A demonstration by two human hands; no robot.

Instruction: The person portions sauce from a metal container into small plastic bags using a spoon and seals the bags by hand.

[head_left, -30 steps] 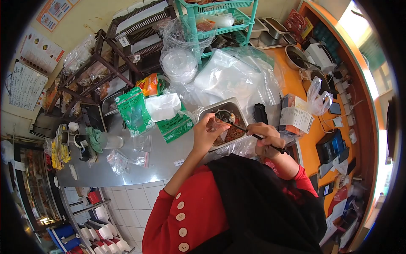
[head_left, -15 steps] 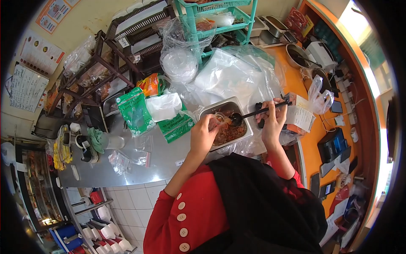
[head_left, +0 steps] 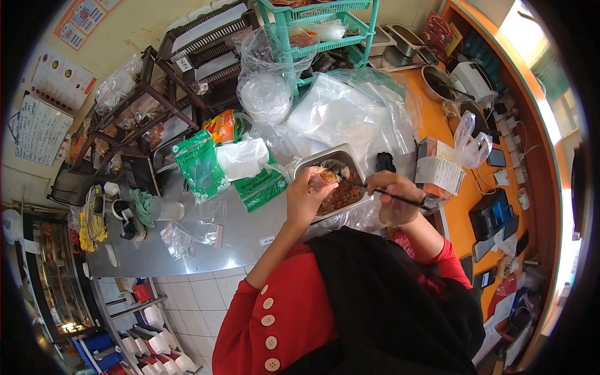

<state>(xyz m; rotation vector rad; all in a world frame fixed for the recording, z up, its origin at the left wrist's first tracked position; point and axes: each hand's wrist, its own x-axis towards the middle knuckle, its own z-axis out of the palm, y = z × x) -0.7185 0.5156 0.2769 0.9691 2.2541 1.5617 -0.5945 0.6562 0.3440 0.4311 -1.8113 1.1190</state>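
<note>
My left hand [head_left: 304, 199] is closed around a small clear plastic cup [head_left: 325, 177] with orange-red food in it, held over the near left part of a steel pan [head_left: 337, 152]. Inside the pan lies a reddish-brown chopped mixture [head_left: 335, 201]. My right hand [head_left: 399, 199] grips the black handle of a ladle [head_left: 403, 199] at the pan's right edge. The ladle's bowl is beside the cup's rim, partly hidden by the cup and fingers; whether the two touch I cannot tell.
Green packets [head_left: 201, 165] lie left of the pan, with clear plastic sheets [head_left: 334, 106] behind it. A black object [head_left: 384, 161] and a labelled pack [head_left: 439, 172] are to the right. Small zip bags [head_left: 187, 239] rest on the steel table [head_left: 244, 219]. Turquoise rack [head_left: 284, 37] stands behind.
My right hand has moved down and turned over on the ladle handle. The ladle's bowl has shifted up and left, from over the mixture to beside the cup.
</note>
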